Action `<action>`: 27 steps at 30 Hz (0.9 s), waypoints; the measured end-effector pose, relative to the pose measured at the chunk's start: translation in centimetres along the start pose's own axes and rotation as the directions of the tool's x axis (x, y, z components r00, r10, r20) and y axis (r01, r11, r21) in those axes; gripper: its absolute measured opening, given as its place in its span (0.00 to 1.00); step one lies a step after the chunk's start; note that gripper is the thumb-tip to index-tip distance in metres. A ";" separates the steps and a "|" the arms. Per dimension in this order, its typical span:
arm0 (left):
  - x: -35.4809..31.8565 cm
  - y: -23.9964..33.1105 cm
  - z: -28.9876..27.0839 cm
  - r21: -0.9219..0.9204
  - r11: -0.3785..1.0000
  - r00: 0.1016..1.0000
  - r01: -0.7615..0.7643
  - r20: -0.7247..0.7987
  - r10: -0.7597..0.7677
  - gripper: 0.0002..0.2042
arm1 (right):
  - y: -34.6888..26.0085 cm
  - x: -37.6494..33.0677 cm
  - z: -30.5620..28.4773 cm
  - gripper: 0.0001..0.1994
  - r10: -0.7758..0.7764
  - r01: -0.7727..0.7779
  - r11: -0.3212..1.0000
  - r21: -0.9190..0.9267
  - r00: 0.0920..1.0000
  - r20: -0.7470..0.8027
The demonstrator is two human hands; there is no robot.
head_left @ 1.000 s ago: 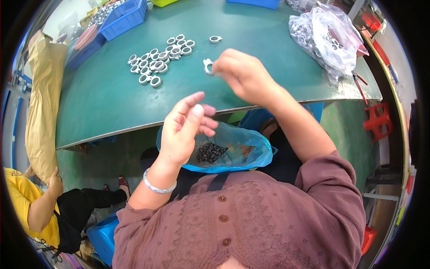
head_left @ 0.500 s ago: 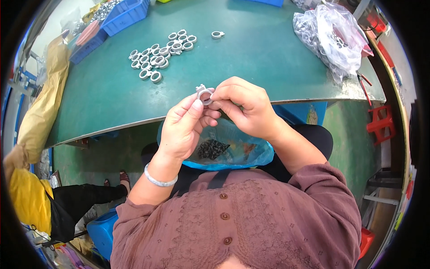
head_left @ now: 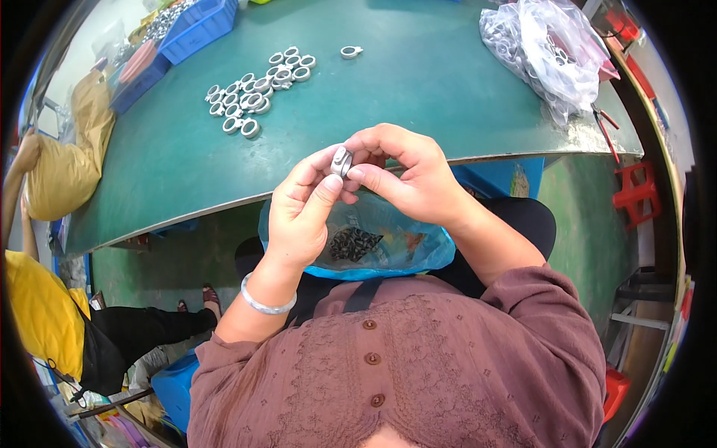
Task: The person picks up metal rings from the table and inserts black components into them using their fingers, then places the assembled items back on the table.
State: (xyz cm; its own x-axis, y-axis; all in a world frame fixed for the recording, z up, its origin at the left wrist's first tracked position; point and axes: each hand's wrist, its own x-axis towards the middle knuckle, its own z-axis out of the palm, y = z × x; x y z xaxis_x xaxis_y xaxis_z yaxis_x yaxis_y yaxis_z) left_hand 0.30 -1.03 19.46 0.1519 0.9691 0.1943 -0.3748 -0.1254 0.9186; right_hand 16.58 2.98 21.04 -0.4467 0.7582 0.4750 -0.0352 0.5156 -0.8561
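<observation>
Between my two hands, just over the table's near edge, is a small grey metal ring clamp point(head_left: 341, 160) turned side-on. My left hand point(head_left: 304, 196) pinches it with the thumb in front and fingers behind. The thumb and fingers of my right hand point(head_left: 402, 168) close on its right side; whether they also hold a small part is hidden. Farther off on the green table point(head_left: 418, 89) lies a cluster of similar ring clamps point(head_left: 254, 93), and one single ring clamp point(head_left: 349, 52) sits apart to their right. Below my hands, a blue plastic bag point(head_left: 418, 261) on my lap holds small black pieces point(head_left: 355, 244).
Clear bags of rings point(head_left: 545, 56) rest at the table's right, near red-handled pliers point(head_left: 606, 134). Blue bins point(head_left: 198, 30) stand at the far left. A person in yellow point(head_left: 45, 306) handles a tan sack point(head_left: 71, 164) at the left. A red stool point(head_left: 635, 196) stands at right.
The ring clamp has turned from facing me to edge-on, and my right fingers have shifted around it. At the left, the other person has raised an arm and the tan sack has moved.
</observation>
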 end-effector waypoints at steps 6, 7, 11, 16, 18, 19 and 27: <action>0.1 -0.2 0.1 0.048 0.996 0.997 -0.072 0.022 0.071 0.15 | 0.0 -0.1 0.0 0.10 -0.047 0.046 0.998 -0.038 0.999 -0.008; 0.1 -0.2 0.1 0.058 0.995 0.997 -0.077 0.026 0.075 0.15 | 0.0 -0.1 0.0 0.10 -0.046 0.046 0.998 -0.038 0.999 -0.009; 0.1 -0.3 0.1 0.064 0.995 0.997 -0.073 0.025 0.072 0.15 | -0.1 -0.1 0.1 0.10 -0.048 0.047 0.998 -0.033 0.999 -0.023; -0.1 -0.4 -0.1 0.180 0.973 0.989 -0.146 -0.006 0.150 0.15 | -0.1 -0.2 -0.1 0.09 -0.037 0.037 0.999 -0.031 0.999 -0.013; -0.1 -0.5 0.2 0.215 0.961 0.983 -0.171 -0.024 0.180 0.15 | 0.0 -0.1 -0.2 0.09 -0.048 0.048 0.998 -0.045 0.999 -0.007; -0.2 -0.4 0.3 0.251 0.948 0.976 -0.196 -0.041 0.213 0.16 | 0.0 -0.2 -0.2 0.09 -0.048 0.048 0.998 -0.044 0.999 -0.006; -0.2 -0.6 0.0 0.332 0.914 0.967 -0.233 -0.018 0.254 0.15 | -0.1 -0.4 -0.3 0.09 0.123 -0.129 0.980 0.150 0.991 0.046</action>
State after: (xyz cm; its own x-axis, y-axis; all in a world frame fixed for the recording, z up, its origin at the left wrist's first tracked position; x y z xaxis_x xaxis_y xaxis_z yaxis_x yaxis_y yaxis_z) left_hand 0.53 -1.16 18.85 0.0349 0.9093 0.4146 -0.0743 -0.4113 0.9084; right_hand 17.01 2.79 21.00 -0.4886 0.7967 0.3559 -0.1113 0.3476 -0.9310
